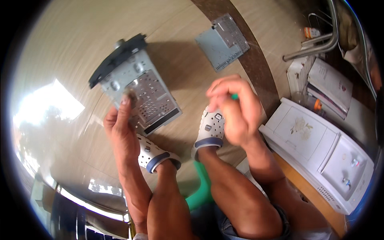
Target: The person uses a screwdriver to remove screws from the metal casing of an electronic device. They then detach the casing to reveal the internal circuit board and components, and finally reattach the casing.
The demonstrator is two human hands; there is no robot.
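Note:
My left hand (122,122) grips a silver metal device casing (154,96) with a dark front panel (116,60); its thumb lies on the perforated face, over the lower left side. To the right, my right hand (236,104) is raised with curled fingers, blurred by motion; a small green shape shows behind them, and what they hold, if anything, I cannot make out. A separate flat metal plate (216,48) lies on the floor above my right hand, across the edge of a dark brown strip.
My white clogs (154,154) are below both hands, beside a green plastic seat (200,188). At right stand a white water dispenser (300,140), stacked papers (328,80), an orange-capped bottle (318,105) and a tubular metal frame (320,54). Shiny floor tiles (68,132) reflect light at left.

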